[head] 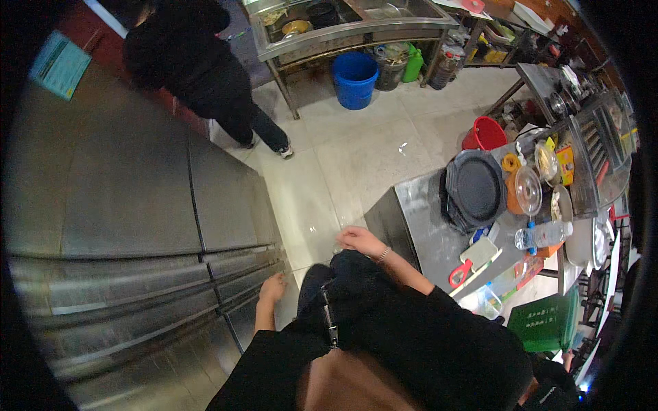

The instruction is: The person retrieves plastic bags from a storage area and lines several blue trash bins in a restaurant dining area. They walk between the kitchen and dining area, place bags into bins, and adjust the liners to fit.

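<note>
My left hand [272, 287] hangs low beside the steel cabinet [226, 200] on the left. Its fingers are bent and blurred, and no object shows in it. In front of my thighs is my right hand [362, 241], its fingers curled inward and a bracelet [383, 254] on the wrist. A faint pale glint shows under those fingers, and I cannot tell whether it is an object or the floor. To the right of that hand stands a steel worktable [419, 205]. Stacked black octagonal pans [475, 187] rest on it, near a red-handled tool [460, 275] and a plastic bottle [547, 235].
Ahead on the tiled floor [360, 154] are a blue bucket [354, 82] by the sink [354, 25] and a red bucket [483, 134]. A person in black [190, 67] walks at upper left. A green bin [542, 321] and another person [552, 388] are at lower right.
</note>
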A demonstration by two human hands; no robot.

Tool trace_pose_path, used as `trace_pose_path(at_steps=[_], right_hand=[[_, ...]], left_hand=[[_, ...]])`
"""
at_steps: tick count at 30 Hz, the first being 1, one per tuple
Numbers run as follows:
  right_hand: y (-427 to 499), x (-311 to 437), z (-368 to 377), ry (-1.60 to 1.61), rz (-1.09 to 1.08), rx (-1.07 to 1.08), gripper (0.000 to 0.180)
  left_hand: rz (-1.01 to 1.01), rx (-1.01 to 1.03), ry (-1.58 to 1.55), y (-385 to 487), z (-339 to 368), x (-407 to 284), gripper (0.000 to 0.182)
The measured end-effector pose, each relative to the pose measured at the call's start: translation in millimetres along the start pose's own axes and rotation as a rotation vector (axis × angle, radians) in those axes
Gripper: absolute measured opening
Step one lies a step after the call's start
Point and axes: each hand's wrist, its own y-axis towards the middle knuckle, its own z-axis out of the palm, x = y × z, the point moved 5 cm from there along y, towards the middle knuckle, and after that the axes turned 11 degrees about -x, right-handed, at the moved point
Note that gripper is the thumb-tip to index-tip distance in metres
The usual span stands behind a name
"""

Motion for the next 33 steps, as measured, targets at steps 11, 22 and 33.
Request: trace_pose_path(at_steps=[11,22,33], right_hand=[[205.8,265.1,-5.8,0.277,-0.156,0.11,0.014],[232.2,230.4,-379.5,0.934,-0.323,-1.094,0.013],[175.2,125.3,-610.4,1.383,-0.041,-1.616,0.007]], left_hand=[[0.041,0.022,0.359,237.2,-146.0,-107.8,0.028],[1.077,-0.044,0.212,459.9,-349.5,-601.8,0.033],[1.296,0.514,0.191,456.7,-170.0,-979.3,0.027]])
